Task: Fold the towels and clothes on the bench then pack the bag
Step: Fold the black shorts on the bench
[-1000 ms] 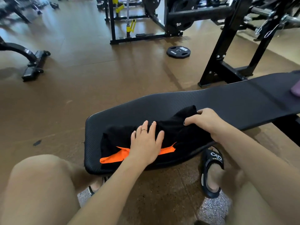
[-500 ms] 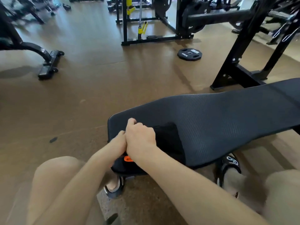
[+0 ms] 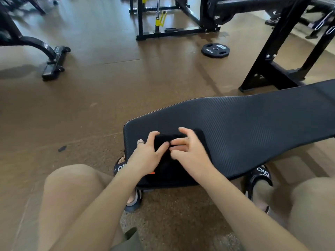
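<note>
On the bench (image 3: 253,124), both hands press a folded black garment (image 3: 164,142).

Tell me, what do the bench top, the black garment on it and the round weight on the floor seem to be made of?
Bench: padded top in black vinyl or rubbery cover, judging by its fine ribbed, matte texture.
Garment: soft black fabric with an orange patch; it bunches under the left hand and right hand. The fibre cannot be told.
Weight plate: probably rubber-coated, matte black with white print.
</note>
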Demonstrator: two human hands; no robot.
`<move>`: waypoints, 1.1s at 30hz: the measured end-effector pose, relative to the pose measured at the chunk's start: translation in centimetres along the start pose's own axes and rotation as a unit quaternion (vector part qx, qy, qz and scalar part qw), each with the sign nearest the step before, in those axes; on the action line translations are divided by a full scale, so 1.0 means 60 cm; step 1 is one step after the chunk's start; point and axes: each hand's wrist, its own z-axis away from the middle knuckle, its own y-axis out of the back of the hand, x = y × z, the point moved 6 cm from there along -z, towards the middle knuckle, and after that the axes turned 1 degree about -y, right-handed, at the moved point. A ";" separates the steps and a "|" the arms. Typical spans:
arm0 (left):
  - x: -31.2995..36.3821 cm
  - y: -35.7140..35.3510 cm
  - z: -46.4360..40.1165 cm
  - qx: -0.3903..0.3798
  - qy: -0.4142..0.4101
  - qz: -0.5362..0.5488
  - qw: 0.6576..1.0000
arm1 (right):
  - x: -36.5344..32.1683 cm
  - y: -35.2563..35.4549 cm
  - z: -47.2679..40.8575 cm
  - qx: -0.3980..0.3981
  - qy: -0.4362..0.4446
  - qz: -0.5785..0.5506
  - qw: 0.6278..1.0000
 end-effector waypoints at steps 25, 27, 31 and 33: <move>0.008 -0.002 0.021 0.006 0.019 0.176 0.984 | 0.081 0.080 0.009 0.085 -0.129 0.134 0.979; 0.008 -0.001 0.020 0.038 -0.003 0.157 0.987 | 0.090 0.087 0.009 0.088 -0.135 0.129 0.978; 0.008 0.000 0.020 0.026 -0.004 0.162 0.986 | 0.105 0.096 0.007 0.075 -0.157 0.063 0.983; 0.007 -0.006 0.024 -0.003 0.017 0.182 0.983 | 0.114 0.099 0.013 0.060 -0.183 -0.043 0.980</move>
